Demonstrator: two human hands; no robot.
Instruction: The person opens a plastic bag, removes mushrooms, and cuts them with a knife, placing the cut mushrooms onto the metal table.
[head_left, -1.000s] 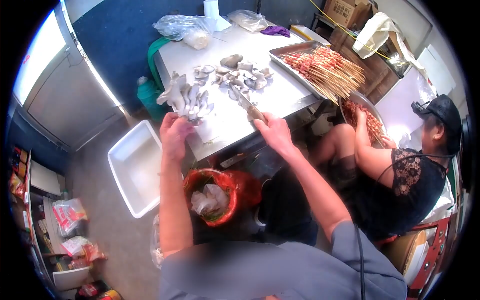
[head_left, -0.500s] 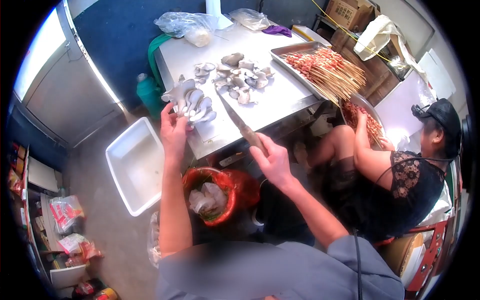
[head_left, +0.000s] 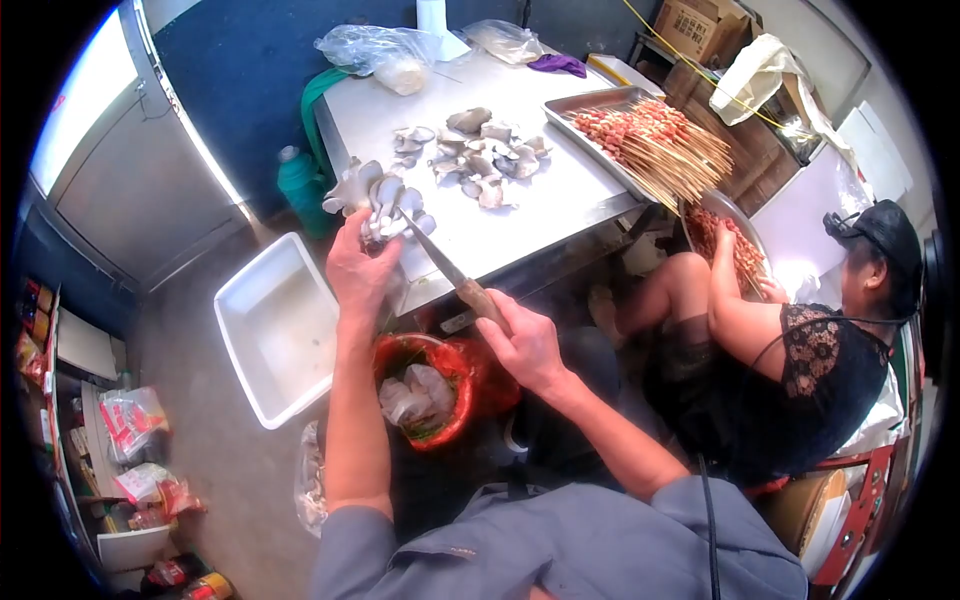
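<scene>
At the table's near left corner, my left hand grips a cluster of grey oyster mushrooms from below, with fingers curled at its base. My right hand is wrapped around the wooden handle of a knife. The blade points up and left, and its tip reaches the near right side of the cluster; I cannot tell whether it cuts in. Beyond the knife, a pile of separated oyster mushrooms lies on the white table.
A white plastic tub stands on the floor at left, beside a red-lined bucket below me. A metal tray of skewered meat sits at the table's right. Close by, a seated person has both hands in a bowl of meat.
My right hand has brought the knife left, so its tip now meets the mushroom cluster. My left hand has shifted slightly right and closed more firmly around the cluster's base.
</scene>
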